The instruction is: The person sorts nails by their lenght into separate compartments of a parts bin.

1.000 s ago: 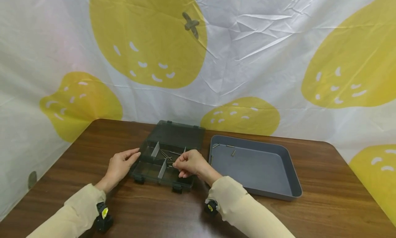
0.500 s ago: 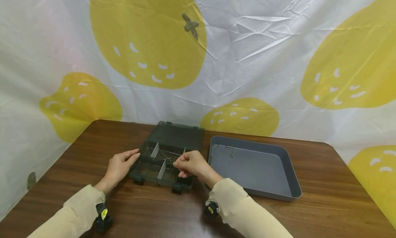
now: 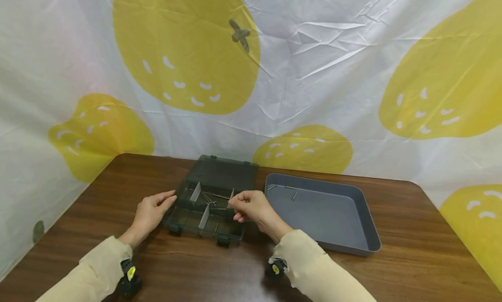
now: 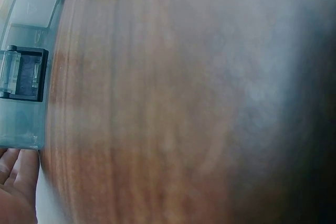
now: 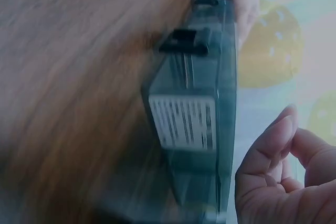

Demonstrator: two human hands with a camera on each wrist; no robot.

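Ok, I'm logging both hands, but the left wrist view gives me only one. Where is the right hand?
Observer: The right hand is above the right side of the box.
Operator: And what lies inside that box?
Observer: Several thin metal screws lie loose in its compartments.
Operator: Does anything stand beside it?
Observer: Yes, in the head view a gray tray stands to the right of the box.

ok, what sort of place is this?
Probably a staged tabletop recording spot: a dark brown wood-grain table, a white fabric backdrop printed with yellow fruit, and small black devices worn at both wrists.
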